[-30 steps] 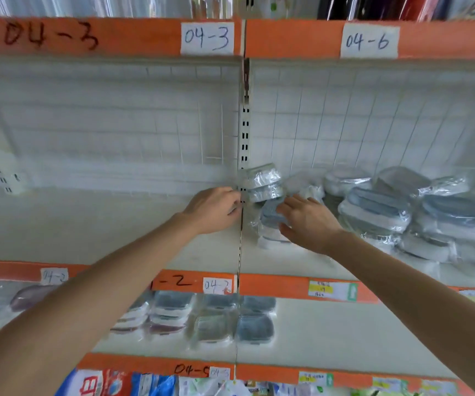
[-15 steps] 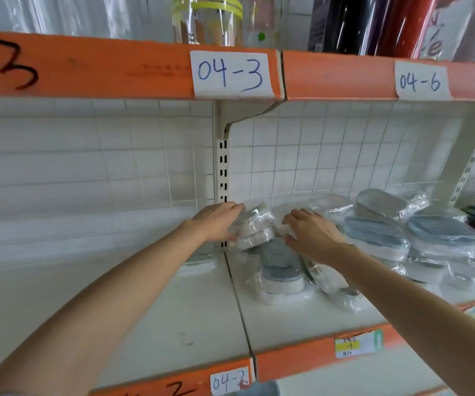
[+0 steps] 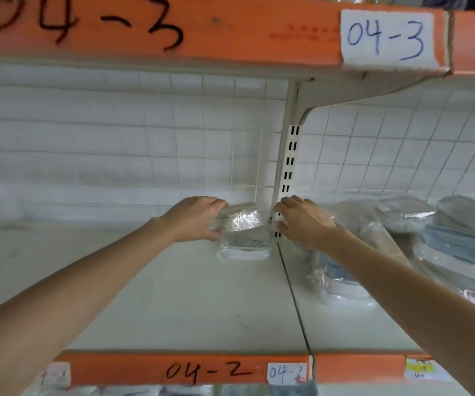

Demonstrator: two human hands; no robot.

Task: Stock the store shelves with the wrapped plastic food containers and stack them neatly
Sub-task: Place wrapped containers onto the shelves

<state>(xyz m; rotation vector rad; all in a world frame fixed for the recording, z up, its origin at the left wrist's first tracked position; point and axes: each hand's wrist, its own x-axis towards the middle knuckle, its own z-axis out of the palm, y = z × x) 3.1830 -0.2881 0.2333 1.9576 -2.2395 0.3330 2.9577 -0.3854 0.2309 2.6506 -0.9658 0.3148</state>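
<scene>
A small stack of wrapped plastic food containers [image 3: 243, 234] stands at the back of the white shelf [image 3: 173, 295], just left of the slotted upright [image 3: 286, 178]. My left hand [image 3: 199, 220] grips the stack's top container from the left, fingers curled over its edge. On the stack's right side my right hand [image 3: 302, 221] touches it at the upright, fingers bent. Behind my right arm another wrapped container [image 3: 342, 278] with a blue lid lies on the shelf. More wrapped containers [image 3: 442, 224] are piled to the right.
A wire grid back panel [image 3: 145, 144] closes the shelf's rear. Overhead runs an orange shelf edge [image 3: 202, 30] labelled 04-3, and the front edge [image 3: 187, 368] below reads 04-2. Wrapped goods show on the shelf beneath.
The camera has come closer and shifted left. Both hands have carried the wrapped containers leftward past the upright and set them on the container standing in the left bay.
</scene>
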